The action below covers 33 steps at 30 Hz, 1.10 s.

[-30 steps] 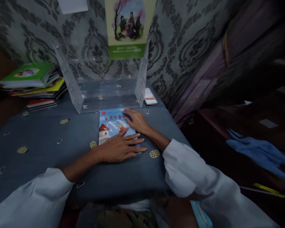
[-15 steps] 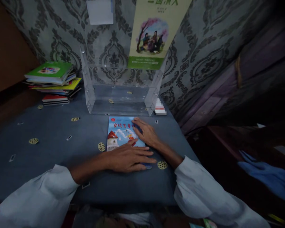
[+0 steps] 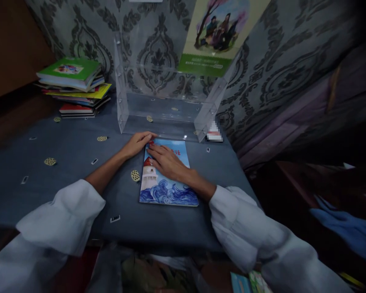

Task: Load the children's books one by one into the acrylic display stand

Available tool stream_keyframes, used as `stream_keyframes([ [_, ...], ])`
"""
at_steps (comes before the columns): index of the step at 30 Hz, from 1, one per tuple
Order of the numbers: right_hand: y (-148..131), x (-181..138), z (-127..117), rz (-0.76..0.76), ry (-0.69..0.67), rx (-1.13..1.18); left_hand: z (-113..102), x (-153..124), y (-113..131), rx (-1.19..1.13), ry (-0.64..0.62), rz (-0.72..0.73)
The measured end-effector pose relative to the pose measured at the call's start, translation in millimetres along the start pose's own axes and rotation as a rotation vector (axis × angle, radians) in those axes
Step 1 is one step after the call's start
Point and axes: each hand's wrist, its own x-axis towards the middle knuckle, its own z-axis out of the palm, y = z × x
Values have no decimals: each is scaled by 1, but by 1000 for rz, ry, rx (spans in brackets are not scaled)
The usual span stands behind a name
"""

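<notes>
A closed book [image 3: 167, 192] with a blue cover, painted waves and a white tower with a red roof lies flat on the dark cloth. My right hand [image 3: 167, 162] rests palm down across its upper half, fingers stretched toward the top left corner and hiding part of the red title. At that same corner is my left hand [image 3: 138, 144], its fingers extended along the upper edge of the cover. Neither hand grips the book. Just beyond it stands a clear acrylic rack [image 3: 158, 127], holding a book [image 3: 205, 65] with a green band high on its right side.
Several books [image 3: 70, 75] are stacked at the far left of the table [image 3: 79, 171]. A small white object [image 3: 214, 133], partly pixelated, sits beside the rack's right foot. Patterned wallpaper and a purple curtain [image 3: 295, 118] lie behind. A blue cloth [image 3: 347, 232] is at the right.
My left hand has moved from the lower part of the book up to its top left corner. My right hand has slid left across the cover. The view has tilted down.
</notes>
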Motion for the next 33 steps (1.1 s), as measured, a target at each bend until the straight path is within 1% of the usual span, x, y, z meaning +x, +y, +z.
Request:
stream_keyframes([
  [2,-11,4,5,-39,-22,20,1,0,0,-32,-11,-6],
  [4,-23,-1,9,-71,-53,48,3,-1,-1,-29,-13,1],
  [9,-57,-35,12,-215,-140,107,4,-3,2,102,5,32],
  [12,-74,-50,12,-223,-143,92,5,-6,7,177,-18,40],
  [14,-79,-56,10,-209,-126,81,6,-8,11,217,-35,57],
  [16,-77,-63,7,-166,-97,66,7,-10,14,258,-39,85],
  [17,-73,-67,4,-121,-72,52,8,-11,14,278,-37,99],
  [18,-68,-73,2,-53,-37,32,9,-11,14,296,-36,110],
  [22,-42,-101,-2,307,108,-72,10,-12,13,348,-40,139],
  [24,-35,-115,0,397,144,-95,11,-11,13,374,-48,159],
  [26,-36,-124,1,409,171,-103,11,-10,15,409,-67,176],
  [28,-46,-127,1,399,179,-115,12,-10,19,452,-93,186],
  [30,-61,-127,-2,389,156,-129,14,-10,24,504,-116,190],
  [33,-86,-123,-12,341,84,-118,22,-10,33,600,-139,161],
])
